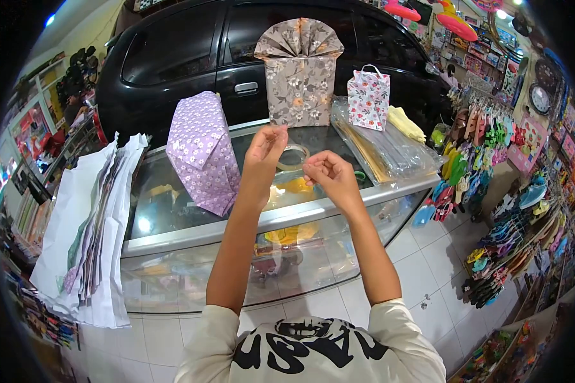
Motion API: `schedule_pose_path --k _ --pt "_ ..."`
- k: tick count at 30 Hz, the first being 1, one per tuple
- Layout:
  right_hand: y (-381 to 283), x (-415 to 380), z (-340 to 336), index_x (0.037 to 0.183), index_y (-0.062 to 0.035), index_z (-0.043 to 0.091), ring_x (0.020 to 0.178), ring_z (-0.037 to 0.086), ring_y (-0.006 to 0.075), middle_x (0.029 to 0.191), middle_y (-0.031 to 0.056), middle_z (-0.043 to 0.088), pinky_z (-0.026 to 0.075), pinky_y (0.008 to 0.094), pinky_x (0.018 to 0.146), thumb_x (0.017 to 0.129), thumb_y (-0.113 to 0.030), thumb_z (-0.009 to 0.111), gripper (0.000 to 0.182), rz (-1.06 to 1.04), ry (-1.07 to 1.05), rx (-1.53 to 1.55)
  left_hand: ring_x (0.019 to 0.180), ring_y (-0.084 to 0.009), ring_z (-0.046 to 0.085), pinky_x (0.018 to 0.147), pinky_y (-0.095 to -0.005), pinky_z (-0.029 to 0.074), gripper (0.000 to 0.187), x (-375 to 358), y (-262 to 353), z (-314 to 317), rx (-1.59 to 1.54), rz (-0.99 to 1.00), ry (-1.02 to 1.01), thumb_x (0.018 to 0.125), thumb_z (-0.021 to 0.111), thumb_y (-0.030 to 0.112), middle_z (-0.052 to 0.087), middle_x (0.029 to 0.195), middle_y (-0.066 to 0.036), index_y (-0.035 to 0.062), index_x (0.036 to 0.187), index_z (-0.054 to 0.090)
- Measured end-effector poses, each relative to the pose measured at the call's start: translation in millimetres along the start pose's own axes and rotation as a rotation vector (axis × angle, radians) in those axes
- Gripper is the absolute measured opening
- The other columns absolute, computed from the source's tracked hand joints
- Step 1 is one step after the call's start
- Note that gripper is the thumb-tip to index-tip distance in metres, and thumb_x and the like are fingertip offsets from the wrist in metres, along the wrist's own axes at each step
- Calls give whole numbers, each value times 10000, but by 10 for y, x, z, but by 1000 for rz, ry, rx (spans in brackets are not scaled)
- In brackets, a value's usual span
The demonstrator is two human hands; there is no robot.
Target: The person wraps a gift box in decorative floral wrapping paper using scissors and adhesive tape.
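Note:
Both my hands are raised over the glass counter, near a roll of clear tape (pixel 305 150). My left hand (pixel 266 150) is pinched at the fingertips, up in front of the floral wrapped package (pixel 300 92) with a pleated fan top. The fingers of my right hand (pixel 332 175) are curled together at the lower right of the roll. Whatever either hand pinches is too small or too clear to make out. A purple flowered package (pixel 201 150) lies tilted to the left of my hands.
The glass counter (pixel 172 240) has a metal edge. White and patterned paper sheets (pixel 83 236) hang over its left end. A small floral gift bag (pixel 368 99), plastic sleeves (pixel 396 150) and yellow cloth (pixel 406 123) are at the right. A black car (pixel 166 57) stands behind.

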State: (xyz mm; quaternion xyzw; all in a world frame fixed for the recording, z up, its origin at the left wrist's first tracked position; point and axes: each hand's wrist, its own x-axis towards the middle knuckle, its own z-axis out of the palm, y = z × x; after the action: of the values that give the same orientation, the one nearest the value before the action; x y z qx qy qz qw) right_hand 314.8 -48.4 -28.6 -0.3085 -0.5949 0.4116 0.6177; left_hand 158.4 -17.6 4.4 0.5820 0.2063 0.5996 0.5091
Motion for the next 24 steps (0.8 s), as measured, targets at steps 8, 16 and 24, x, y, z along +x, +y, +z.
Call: schedule_pose_path --k 8,16,24 --pt "-34 -363 20 1036 21 632 772 606 79 859 33 645 492 208 697 861 -44 621 188 50 -6 17 929 -87 538 807 -231 419 155 -381 -9 47 27 64 224 922 573 218 565 1043 -6 107 1025 541" --pt "-60 -671 77 1039 43 589 798 627 116 846 79 650 501 226 713 845 29 592 195 40 93 275 746 -80 532 716 -224 440 107 -850 -27 300 -20 151 450 929 557 166 566 824 -8 65 953 530" --pt "-32 -854 82 1051 23 574 835 631 134 927 109 648 514 249 759 855 14 595 197 93 -29 199 735 -76 499 705 -222 416 108 -1209 34 277 5 223 663 934 542 166 530 813 -2 71 970 506"
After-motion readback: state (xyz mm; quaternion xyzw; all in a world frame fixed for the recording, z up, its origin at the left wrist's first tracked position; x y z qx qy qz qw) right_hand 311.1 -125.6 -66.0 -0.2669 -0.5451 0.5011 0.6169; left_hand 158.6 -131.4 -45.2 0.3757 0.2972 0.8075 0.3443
